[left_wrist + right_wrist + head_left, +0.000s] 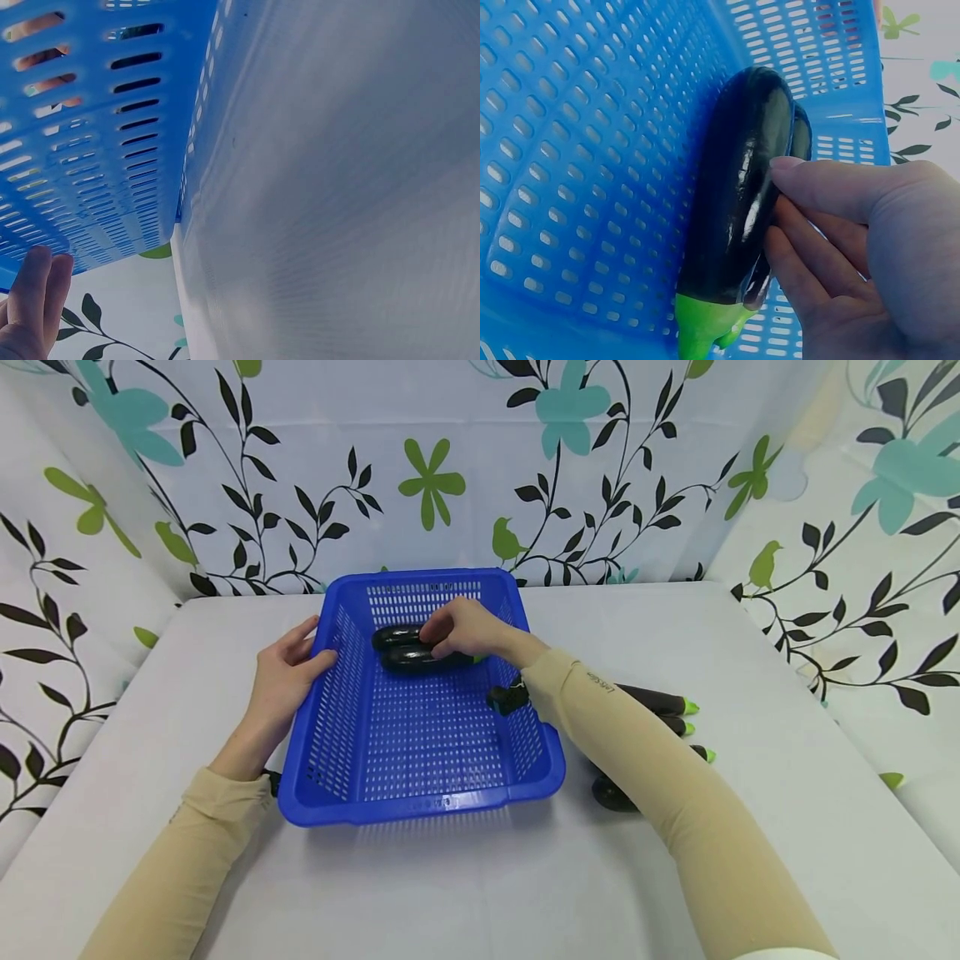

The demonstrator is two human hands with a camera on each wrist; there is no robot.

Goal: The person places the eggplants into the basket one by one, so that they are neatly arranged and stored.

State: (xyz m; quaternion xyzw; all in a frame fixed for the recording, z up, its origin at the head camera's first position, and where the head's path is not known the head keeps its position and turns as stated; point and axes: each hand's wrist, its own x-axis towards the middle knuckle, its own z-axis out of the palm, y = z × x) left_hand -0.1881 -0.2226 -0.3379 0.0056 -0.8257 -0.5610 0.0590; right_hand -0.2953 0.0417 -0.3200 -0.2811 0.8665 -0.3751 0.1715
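A blue plastic basket (431, 727) with slotted walls sits on the white table. My left hand (281, 672) holds its left rim, thumb over the edge and fingers against the outer wall; the left wrist view shows two fingers (45, 289) on that wall. Inside, near the far wall, two glossy dark eggplants lie side by side, a nearer one (416, 660) and a farther one (393, 636). My right hand (472, 631) reaches in and pinches at an eggplant (739, 187) with thumb and fingertips. Its fingers partly cover the farther eggplant. Both green stems point right.
To the right of the basket, several more eggplants (652, 700) lie on the table (750, 827), partly hidden beneath my right sleeve. A patterned curtain (465, 452) stands behind the table and at both sides. A dark wrist camera (507, 697) hangs inside the basket's right wall.
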